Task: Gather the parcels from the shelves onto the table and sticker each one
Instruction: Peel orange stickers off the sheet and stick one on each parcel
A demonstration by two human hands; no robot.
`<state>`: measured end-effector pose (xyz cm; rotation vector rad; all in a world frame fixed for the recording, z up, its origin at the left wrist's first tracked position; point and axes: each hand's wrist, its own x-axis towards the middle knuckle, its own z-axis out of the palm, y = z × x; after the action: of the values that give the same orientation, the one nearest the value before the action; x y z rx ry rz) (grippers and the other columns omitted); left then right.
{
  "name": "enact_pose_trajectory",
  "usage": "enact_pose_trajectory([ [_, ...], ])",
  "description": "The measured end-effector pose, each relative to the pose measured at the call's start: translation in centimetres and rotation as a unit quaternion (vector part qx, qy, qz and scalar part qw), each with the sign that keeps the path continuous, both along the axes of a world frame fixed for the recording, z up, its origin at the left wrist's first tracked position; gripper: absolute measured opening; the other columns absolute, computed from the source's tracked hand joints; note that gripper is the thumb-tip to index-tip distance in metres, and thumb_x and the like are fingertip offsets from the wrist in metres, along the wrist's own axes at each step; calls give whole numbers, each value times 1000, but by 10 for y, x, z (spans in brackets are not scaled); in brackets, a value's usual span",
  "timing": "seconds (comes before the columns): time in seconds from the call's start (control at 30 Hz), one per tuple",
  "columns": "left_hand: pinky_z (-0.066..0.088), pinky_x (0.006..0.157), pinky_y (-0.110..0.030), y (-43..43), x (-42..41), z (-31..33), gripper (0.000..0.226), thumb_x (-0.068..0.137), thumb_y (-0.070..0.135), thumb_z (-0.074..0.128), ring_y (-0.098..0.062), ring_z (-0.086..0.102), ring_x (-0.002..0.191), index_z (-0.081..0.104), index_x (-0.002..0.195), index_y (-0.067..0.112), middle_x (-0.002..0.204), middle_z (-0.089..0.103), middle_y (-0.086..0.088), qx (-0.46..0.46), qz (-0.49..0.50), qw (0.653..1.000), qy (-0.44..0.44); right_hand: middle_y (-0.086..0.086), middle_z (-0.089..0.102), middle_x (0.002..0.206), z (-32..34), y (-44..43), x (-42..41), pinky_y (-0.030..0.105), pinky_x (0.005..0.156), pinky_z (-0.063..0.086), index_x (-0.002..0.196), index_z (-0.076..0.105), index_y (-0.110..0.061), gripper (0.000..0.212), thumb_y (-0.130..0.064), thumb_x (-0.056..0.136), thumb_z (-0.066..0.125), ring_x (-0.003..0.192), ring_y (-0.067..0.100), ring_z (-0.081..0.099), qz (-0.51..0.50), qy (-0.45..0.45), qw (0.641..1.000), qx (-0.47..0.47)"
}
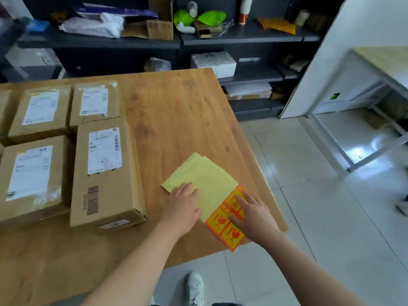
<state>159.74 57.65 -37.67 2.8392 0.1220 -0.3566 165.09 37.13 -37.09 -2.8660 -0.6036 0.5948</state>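
Observation:
Several brown cardboard parcels with white shipping labels lie on the left of the wooden table (176,111); the nearest is a long parcel (106,173), with others (33,180) (40,111) (96,102) beside and behind it. A pale yellow backing sheet (209,177) lies near the table's right front corner, with orange-and-yellow fragile stickers (223,226) along its near edge. My left hand (182,206) presses flat on the yellow sheet. My right hand (251,215) rests on the stickers, fingertips touching one near the sheet's right corner.
Dark shelves (242,39) behind the table hold bags, an open carton (159,27), a white foam box (214,62) and green packets. A white metal-framed table (375,69) stands at the right. Tiled floor lies to the right, and a white shoe (194,288) shows below.

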Motion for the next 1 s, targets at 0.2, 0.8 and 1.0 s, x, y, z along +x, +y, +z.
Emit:
enact_pose_trajectory([
  [0.2, 9, 117, -37, -9, 1, -26, 66, 96, 49, 39, -22, 3, 147, 14, 151, 23, 160, 3, -5, 19, 5, 999, 29, 1, -3, 160, -24, -9, 15, 40, 118, 4, 152, 9, -24, 82, -60, 89, 46, 147, 21, -4, 36, 26, 999, -12],
  [0.8, 58, 70, -42, -26, 7, -32, 9, 88, 9, 60, -25, 69, 73, 64, 80, 8, 82, 70, -8, -357, 331, 873, -9, 2, 45, 140, -37, -8, 20, 39, 109, 34, 130, 57, -26, 47, -42, 86, 63, 129, 24, 39, 26, -56, 985, 160],
  [1.0, 60, 69, -33, -34, 2, -10, 5, 92, 3, 58, -19, 70, 83, 61, 96, 4, 95, 69, -11, -552, 433, 711, -32, -9, 61, 104, -24, 15, -6, 25, 83, 42, 103, 72, -26, 23, -38, 82, 70, 99, 13, 53, -44, -58, 957, 281],
])
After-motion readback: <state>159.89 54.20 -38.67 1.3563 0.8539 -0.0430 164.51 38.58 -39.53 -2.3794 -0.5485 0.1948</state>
